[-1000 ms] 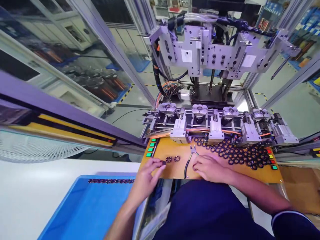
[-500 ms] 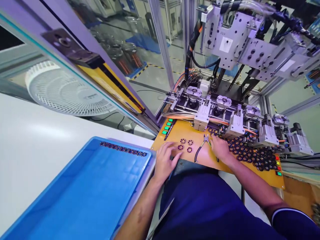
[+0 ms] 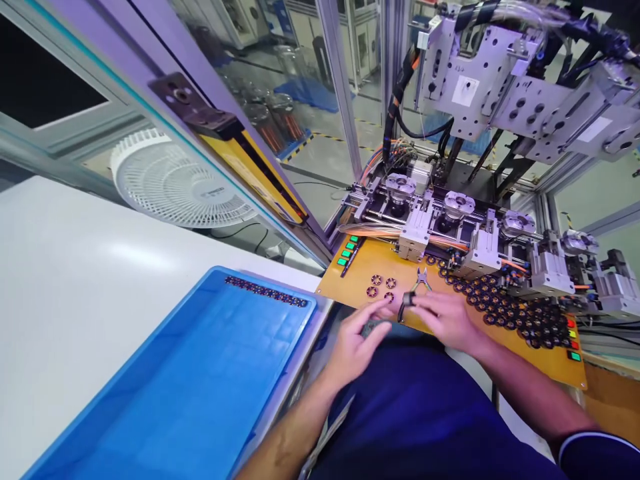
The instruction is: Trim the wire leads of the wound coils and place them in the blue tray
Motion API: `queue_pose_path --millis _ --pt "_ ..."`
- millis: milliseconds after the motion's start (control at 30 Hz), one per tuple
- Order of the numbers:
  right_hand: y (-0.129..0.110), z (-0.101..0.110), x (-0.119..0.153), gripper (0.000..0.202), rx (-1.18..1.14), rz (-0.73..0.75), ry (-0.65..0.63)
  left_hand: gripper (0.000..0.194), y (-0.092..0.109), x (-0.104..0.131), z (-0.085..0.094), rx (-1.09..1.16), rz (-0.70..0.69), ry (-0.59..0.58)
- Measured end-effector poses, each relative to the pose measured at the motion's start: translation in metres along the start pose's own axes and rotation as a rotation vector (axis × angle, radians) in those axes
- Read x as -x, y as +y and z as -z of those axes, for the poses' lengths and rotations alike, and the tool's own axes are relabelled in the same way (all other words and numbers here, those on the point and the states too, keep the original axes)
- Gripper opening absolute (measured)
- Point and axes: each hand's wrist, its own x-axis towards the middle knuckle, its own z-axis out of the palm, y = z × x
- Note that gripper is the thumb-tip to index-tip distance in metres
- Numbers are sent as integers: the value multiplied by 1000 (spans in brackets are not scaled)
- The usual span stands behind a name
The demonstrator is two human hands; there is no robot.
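Observation:
My right hand (image 3: 447, 321) pinches a small dark ring-shaped motor stator (image 3: 409, 299) between thumb and fingertips, above the front of the orange-yellow work plate (image 3: 330, 283). Facing it from the left, my left hand (image 3: 355, 343) has its fingers apart and holds nothing. Just beyond its fingertips, several loose stators (image 3: 377, 280) lie flat on the plate in a small group. Wire cutters (image 3: 423, 275) lie with their jaws pointing away from me; the right hand and the held stator partly cover their handles. Right of them spreads a crowd of dark stators (image 3: 493, 300).
A machine with metal fixtures (image 3: 415, 230) runs along the plate's back edge. Green buttons (image 3: 345, 253) and a dark pen-like tool (image 3: 353, 259) sit at the left. A blue tray (image 3: 200, 373) with a row of stators (image 3: 265, 291) rests on a white table (image 3: 100, 300), near a fan (image 3: 180, 183).
My right hand has come back from beside the cutters' jaws toward me, now with a stator in its fingers. My left hand has moved right, toward it. The view has shifted slightly.

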Motion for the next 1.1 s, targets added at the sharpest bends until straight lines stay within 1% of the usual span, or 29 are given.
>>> queue_pose_path --millis 67,100,133,167,233,300,367,467,533,633,667,733,767,833,900,1000,1033,1100 --pt "-22 2 7 25 -116 115 43 37 15 -5 -9 252 59 -122" --pt "-29 2 9 25 -178 142 69 38 21 -6 -12 351 91 -150" --pt "-35 3 11 23 -255 145 94 37 25 -8 -14 408 118 -153" --pt "-39 3 11 21 -339 131 113 36 27 -8 -15 416 131 -138" --pt "-43 5 12 17 -501 73 124 34 29 -9 -15 370 121 -111" --pt "-43 8 13 20 -599 12 108 34 30 -10 -13 301 95 -88" --pt "-43 10 14 24 -669 -62 68 33 30 -11 -12 224 57 -75" --pt "-43 11 15 30 -815 -217 -12 32 33 -14 -12 139 7 -64" --pt "-42 11 15 37 -848 -276 -59 30 35 -17 -12 95 -44 -53" --pt "-40 10 10 47 -813 -272 -116 25 34 -19 -12 45 -134 -36" --pt "-40 12 8 49 -790 -257 -129 26 31 -19 -12 32 -161 -29" --pt "-38 19 -2 50 -722 -210 -134 32 18 -20 -11 11 -196 -2" --pt "-36 25 -9 48 -677 -180 -128 38 9 -20 -10 0 -192 29" --pt "-30 43 -29 41 -570 -113 -96 50 -14 -21 -10 -23 -138 116" --pt "-20 63 -60 30 -440 -41 -42 54 -40 -23 -12 -44 -57 193" --pt "0 88 -119 15 -220 53 54 56 -73 -31 -20 -57 2 237" --pt "7 92 -140 12 -148 74 79 57 -80 -34 -25 -56 8 239" --pt "21 94 -182 9 -17 100 102 58 -91 -40 -34 -52 14 236"
